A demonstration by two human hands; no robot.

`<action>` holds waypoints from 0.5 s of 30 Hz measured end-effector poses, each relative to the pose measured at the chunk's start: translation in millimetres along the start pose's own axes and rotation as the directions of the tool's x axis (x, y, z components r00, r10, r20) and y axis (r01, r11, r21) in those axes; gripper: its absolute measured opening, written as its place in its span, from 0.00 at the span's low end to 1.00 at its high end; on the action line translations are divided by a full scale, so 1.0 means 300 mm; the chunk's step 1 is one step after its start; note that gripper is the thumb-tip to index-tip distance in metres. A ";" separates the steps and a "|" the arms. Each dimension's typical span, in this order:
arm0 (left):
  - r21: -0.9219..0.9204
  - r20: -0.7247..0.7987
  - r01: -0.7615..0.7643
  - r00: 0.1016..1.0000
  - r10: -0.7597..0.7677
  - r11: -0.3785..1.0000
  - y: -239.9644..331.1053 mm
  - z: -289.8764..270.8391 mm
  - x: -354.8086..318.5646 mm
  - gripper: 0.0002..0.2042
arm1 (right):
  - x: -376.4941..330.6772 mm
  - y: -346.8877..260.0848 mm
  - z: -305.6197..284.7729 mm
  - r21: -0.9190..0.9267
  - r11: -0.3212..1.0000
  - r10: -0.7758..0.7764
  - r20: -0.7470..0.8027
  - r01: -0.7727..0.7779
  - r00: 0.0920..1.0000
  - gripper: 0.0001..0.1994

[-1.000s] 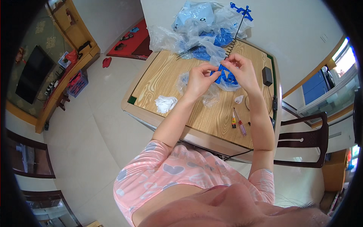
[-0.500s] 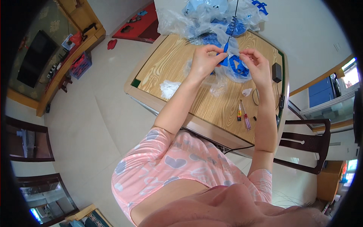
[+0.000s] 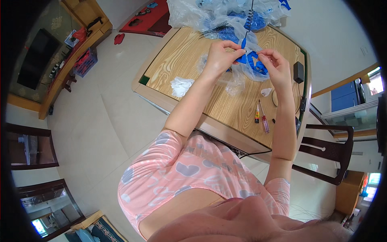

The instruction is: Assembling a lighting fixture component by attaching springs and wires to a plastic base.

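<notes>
**Both hands pinching a blue plastic part above the far half of the table**

The left hand (image 3: 221, 56) pinches a small blue plastic part (image 3: 243, 56) with fingers narrow and closed on it. The right hand (image 3: 273, 64) meets it from the other side, thumb and forefinger closed on the same part. A black coiled wire (image 3: 249, 18) rises from the part toward the far edge. Under the hands lies a clear bag of blue pieces (image 3: 254, 66) on the wooden table (image 3: 189, 44). More plastic bags (image 3: 209, 12) are heaped at the far edge. A crumpled white tissue (image 3: 180, 86) lies near the left edge. A screwdriver (image 3: 264, 119) and a small glue tube (image 3: 256, 117) lie near the near edge. A black adapter (image 3: 298, 72) sits at the right edge.
</notes>
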State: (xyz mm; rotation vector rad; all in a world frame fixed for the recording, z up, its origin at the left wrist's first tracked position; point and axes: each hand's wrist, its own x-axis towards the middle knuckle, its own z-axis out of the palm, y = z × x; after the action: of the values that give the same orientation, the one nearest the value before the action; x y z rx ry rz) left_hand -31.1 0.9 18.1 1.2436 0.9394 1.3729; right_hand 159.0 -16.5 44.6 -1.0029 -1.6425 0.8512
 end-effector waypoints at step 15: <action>0.122 -0.019 0.004 1.000 -0.002 0.993 -0.068 0.004 -0.010 0.06 | -0.041 0.023 0.026 0.023 0.997 0.076 -0.075 -0.074 0.994 0.06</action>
State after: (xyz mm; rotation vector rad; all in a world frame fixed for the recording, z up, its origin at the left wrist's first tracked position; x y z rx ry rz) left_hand -26.5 1.6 -1.8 1.3221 1.0511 1.3433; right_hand 154.9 -25.3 31.8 -1.0757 -1.5372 0.8679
